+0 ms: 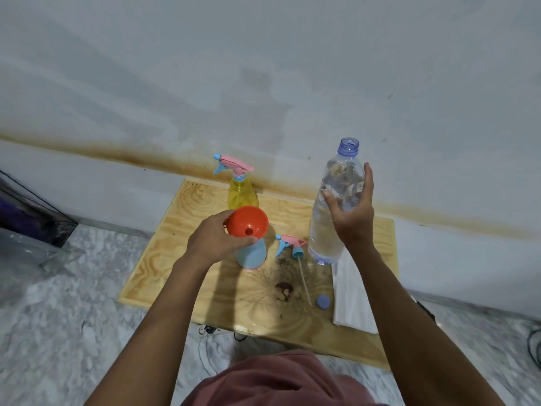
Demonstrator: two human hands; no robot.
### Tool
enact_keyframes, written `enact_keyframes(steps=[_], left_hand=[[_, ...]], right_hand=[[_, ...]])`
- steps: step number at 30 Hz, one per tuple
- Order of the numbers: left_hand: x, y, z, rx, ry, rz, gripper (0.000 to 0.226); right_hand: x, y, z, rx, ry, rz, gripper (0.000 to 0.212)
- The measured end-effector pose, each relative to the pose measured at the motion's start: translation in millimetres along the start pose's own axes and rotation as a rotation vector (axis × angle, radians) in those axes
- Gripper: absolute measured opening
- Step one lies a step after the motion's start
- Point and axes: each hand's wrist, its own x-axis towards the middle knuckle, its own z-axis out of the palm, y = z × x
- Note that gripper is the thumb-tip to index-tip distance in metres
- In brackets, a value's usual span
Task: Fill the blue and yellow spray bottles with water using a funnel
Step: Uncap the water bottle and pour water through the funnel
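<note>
The left hand (216, 238) grips the orange funnel (247, 222), wide mouth up, atop the blue spray bottle (251, 254), which stands upright mid-table (181, 259). The right hand (351, 212) holds the uncapped water bottle (325, 230) nearly upright, neck upward, just right of it.

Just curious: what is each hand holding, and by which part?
The left hand grips the orange funnel by its lower cone, seated on the blue spray bottle. The right hand holds the uncapped water bottle around its middle.
</note>
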Motion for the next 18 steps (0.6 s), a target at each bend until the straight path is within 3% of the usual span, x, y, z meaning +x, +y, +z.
enact_keyframes(steps=[18], left_hand=[[-3.0, -0.2, 1.6, -0.013, 0.014, 0.008, 0.082]], right_hand=[[-24.4, 21.6, 18.8, -0.039, 0.065, -0.052, 0.086]])
